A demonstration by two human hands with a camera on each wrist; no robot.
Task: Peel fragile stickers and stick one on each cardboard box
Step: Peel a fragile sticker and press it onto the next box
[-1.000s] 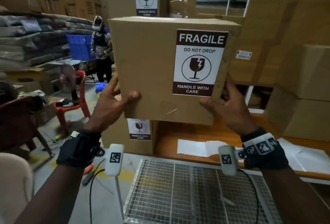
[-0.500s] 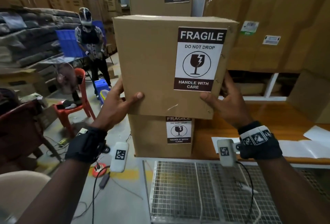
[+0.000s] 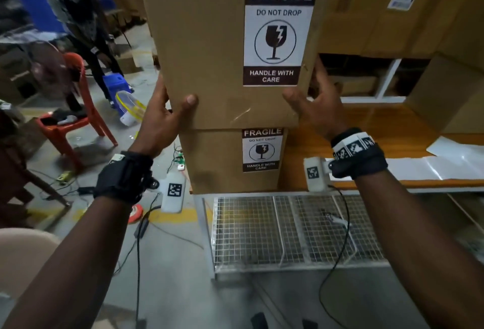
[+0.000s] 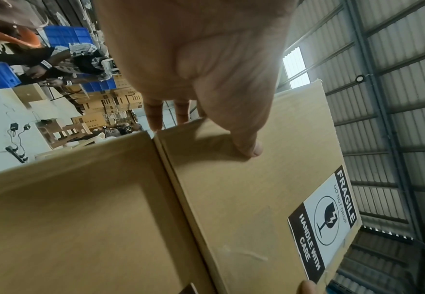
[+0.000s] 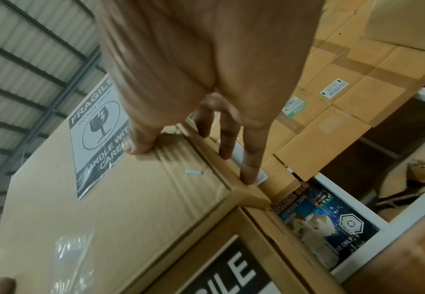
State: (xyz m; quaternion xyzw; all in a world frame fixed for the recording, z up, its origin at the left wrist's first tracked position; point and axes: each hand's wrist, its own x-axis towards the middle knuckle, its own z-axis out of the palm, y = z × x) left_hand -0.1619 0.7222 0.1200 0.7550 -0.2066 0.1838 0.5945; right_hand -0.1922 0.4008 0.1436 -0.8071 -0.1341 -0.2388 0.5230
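I hold a brown cardboard box [image 3: 204, 40] upright by its lower corners. A black-and-white FRAGILE sticker [image 3: 277, 32] is stuck on its front. My left hand [image 3: 167, 116] grips the lower left edge, thumb on the front face. My right hand [image 3: 314, 108] grips the lower right edge, its thumb just under the sticker. The box's bottom meets the top of a second box [image 3: 214, 161], which bears its own FRAGILE sticker [image 3: 262, 149]. The left wrist view shows my left thumb [image 4: 246, 143] pressed on the box [image 4: 231, 199]; the right wrist view shows my right thumb [image 5: 140, 143] beside the sticker [image 5: 95, 135].
A wooden table [image 3: 379, 124] at the right carries white sticker sheets [image 3: 445, 163]. More cardboard boxes [image 3: 392, 14] are stacked behind it. A wire mesh rack [image 3: 288, 229] stands below. On the left are a red chair [image 3: 76, 119], floor cables and a standing person [image 3: 86, 22].
The held box has come down and to the right over the stickered box below, and now meets its top. Both hands keep the same grip on its lower corners.
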